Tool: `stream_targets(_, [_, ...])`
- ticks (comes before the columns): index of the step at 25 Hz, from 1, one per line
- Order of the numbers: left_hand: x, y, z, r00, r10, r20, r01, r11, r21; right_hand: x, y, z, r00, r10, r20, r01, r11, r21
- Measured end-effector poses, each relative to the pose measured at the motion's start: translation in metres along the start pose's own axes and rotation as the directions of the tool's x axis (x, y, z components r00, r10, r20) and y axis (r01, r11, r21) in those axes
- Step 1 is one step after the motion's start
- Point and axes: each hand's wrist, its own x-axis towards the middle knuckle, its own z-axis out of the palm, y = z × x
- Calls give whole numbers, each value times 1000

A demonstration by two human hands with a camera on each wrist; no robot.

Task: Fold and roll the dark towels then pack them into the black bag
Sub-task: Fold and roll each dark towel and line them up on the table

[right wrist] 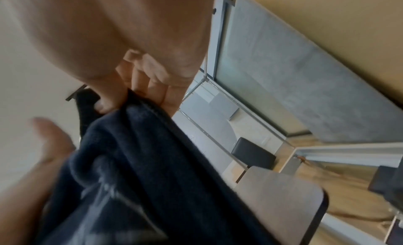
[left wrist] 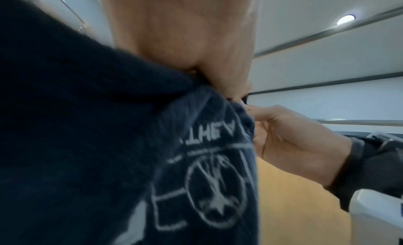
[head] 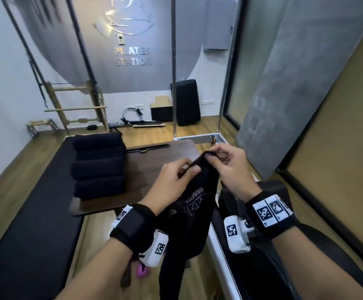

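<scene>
A dark navy towel (head: 189,204) with a pale printed logo hangs in the air in front of me. My left hand (head: 177,173) pinches its top edge, and my right hand (head: 221,161) pinches the same edge just beside it. In the left wrist view the towel (left wrist: 196,171) shows the logo, with the right hand (left wrist: 283,136) at its edge. The right wrist view shows my thumb and fingers (right wrist: 113,100) closed on the towel (right wrist: 141,162). Several rolled dark towels (head: 99,165) are stacked on a brown wooden board (head: 154,161). No black bag is identifiable.
The board rests across a black padded bench (head: 31,213) on my left. Dark padded equipment (head: 284,256) with a white rail lies at my right. Wooden floor, a black cushion (head: 187,102) and a metal pole (head: 173,68) stand farther back.
</scene>
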Motion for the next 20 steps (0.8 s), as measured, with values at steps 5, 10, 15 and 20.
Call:
stream_targets(5, [-48,-34,-65,990,-136,25,130,975,179,18,-3,8,997,55,-57,-46,987,154])
stream_targets(10, [-74,-52,-113,985,-76,-156,127,926,354,16,15,4,988,125,-92,-111,983,148])
stream_targets(15, [-79,-56,-133,954,-140,-266,206,949,238,16,30,-12,967,194,-166,-176,977,118])
stream_targets(20, [-78,-62,-150,884,-104,-455,221,952,211,19,38,-26,947,228,-228,-200,970,139])
